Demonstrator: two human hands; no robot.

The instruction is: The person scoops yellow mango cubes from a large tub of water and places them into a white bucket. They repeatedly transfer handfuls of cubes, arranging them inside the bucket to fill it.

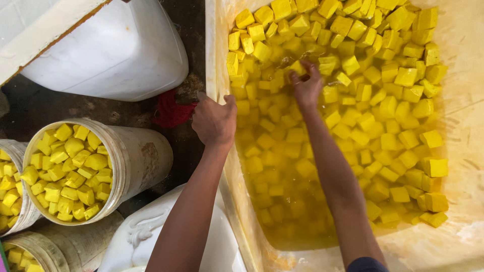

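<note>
Right hand [306, 85]: fingers spread, dipped among yellow cubes [353, 100] floating in the tub [217, 60] of liquid.
Left hand [214, 121]: curled over the tub's rim.
Handling: cubes looked soft, wet, slippery; best cupped from beneath.
Nearby: bucket [136, 156] heaped with cubes.

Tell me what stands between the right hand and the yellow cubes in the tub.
Nothing visible does. The right hand is already in the yellow liquid among the cubes, fingers touching them. The left hand rests on the tub's rim, outside the liquid.
</note>
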